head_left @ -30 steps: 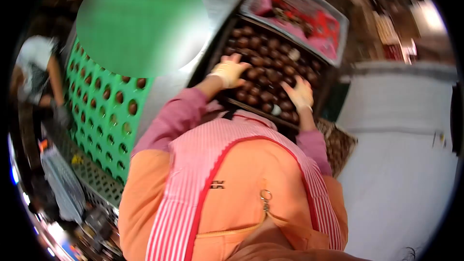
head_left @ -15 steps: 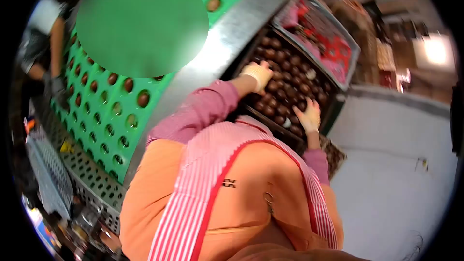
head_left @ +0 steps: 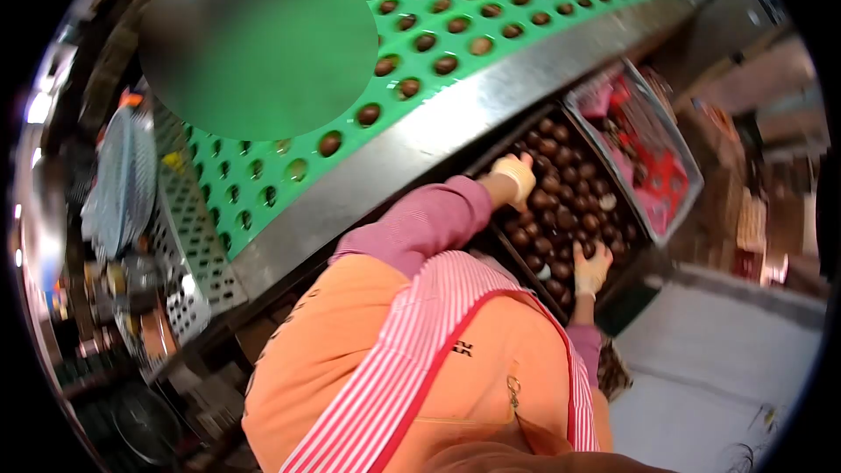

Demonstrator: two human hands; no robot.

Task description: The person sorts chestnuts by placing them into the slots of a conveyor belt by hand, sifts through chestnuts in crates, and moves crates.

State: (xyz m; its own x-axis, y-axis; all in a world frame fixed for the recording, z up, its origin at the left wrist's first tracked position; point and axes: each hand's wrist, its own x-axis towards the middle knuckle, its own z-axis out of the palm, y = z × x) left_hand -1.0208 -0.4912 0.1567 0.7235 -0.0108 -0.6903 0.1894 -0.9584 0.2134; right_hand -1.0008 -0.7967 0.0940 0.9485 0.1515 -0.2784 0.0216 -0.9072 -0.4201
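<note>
A dark crate (head_left: 491, 162) is full of glossy, dark brown, egg-like round things (head_left: 561, 201), with a few pale bits among them. My left hand (head_left: 515, 180), in a pale glove with bare fingertips, rests on the pile at the crate's left side. Its thumb and fingers look apart, though their undersides are hidden. At the near right of the crate, my right hand (head_left: 592, 270), gloved likewise, touches the pile with thumb and fingers spread. A brown round thing shows between those fingertips; I cannot make out any grip on it.
A green perforated conveyor (head_left: 346, 180) carries similar brown round things in its holes, bordered by a metal rail (head_left: 420, 136). Beyond the crate stands a grey bin (head_left: 679, 201) with red and pink contents. A perforated metal chute (head_left: 188, 254) lies left. A blurred oval covers part of the view.
The view has turned, so the crate and both hands appear lower and further right. Both hands remain on the pile. The person by the conveyor at left is out of view.
</note>
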